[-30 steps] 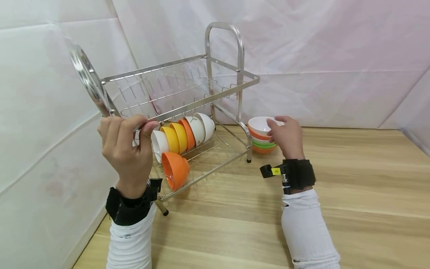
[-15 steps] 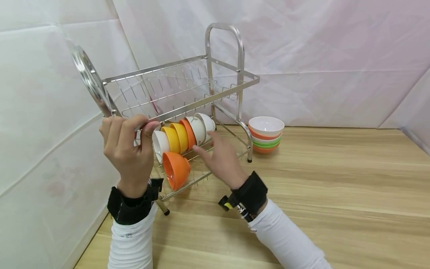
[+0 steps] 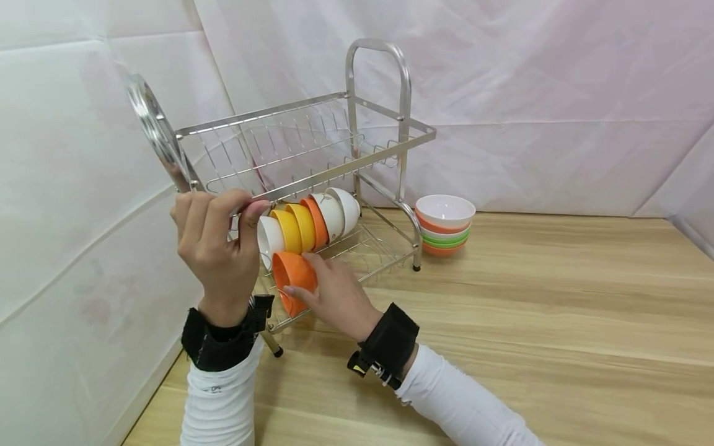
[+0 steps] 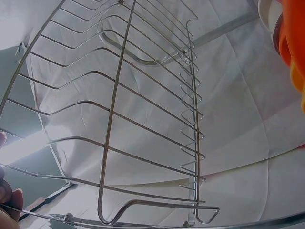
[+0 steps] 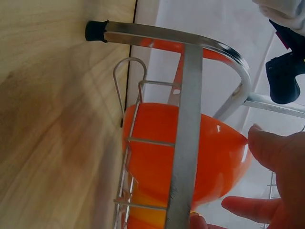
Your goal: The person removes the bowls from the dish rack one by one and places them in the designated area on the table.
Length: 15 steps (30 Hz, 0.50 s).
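Note:
My left hand [image 3: 220, 248] grips the upper front rail of a two-tier metal dish rack [image 3: 312, 181], thumb and fingers curled round it. On the lower tier, my right hand [image 3: 340, 297] holds an orange bowl [image 3: 294, 272] that stands tilted on its side near the front left. Its thumb [image 5: 267, 143] touches the bowl's rim in the right wrist view, with the other fingers at the bowl's side. Behind it leans a row of white bowls [image 3: 329, 214], yellow bowls [image 3: 288, 229] and another orange bowl [image 3: 316, 222]. The left wrist view shows mostly the rack's wires [image 4: 114, 95].
A stack of nested bowls [image 3: 445, 210], white on top with orange and green below, stands right of the rack on the wooden table [image 3: 530, 310]. White cloth walls [image 3: 530, 111] rise at the back and left. The rack's front leg [image 3: 272, 342] stands near my left wrist.
My right hand has moved left from the bowl stack, past the rack's front, to the orange bowl and taken hold of it. The left hand stays on the rail.

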### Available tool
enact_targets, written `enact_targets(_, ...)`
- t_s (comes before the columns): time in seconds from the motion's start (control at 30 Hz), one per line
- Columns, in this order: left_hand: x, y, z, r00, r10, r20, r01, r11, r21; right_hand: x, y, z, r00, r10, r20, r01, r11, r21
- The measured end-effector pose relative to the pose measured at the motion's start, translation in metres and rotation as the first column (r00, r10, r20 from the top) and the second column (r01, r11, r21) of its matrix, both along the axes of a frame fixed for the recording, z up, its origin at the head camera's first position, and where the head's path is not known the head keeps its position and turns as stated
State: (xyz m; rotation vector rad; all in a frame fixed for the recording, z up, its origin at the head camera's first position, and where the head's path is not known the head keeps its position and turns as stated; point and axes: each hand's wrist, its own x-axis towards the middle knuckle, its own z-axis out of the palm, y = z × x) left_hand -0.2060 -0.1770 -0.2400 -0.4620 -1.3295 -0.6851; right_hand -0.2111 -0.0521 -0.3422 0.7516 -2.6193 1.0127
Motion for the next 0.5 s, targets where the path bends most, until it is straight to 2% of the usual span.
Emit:
enact_targets(0.17,0.0,0.0014,0.0005,1.0,0.004,-0.002,-0.004,1.0,0.001,0.0014,-0.0033,-0.0041,1.0,0.01,-0.018,-0.01,1.0,0.016)
enact_targets(0.5,-0.0044,-0.0015,-0.0024,1.0,-0.003,-0.029,0.003,1.0,0.004,0.0071,-0.0058,-0.0042,0.999,-0.019,0.032,0.019,1.0,-0.001)
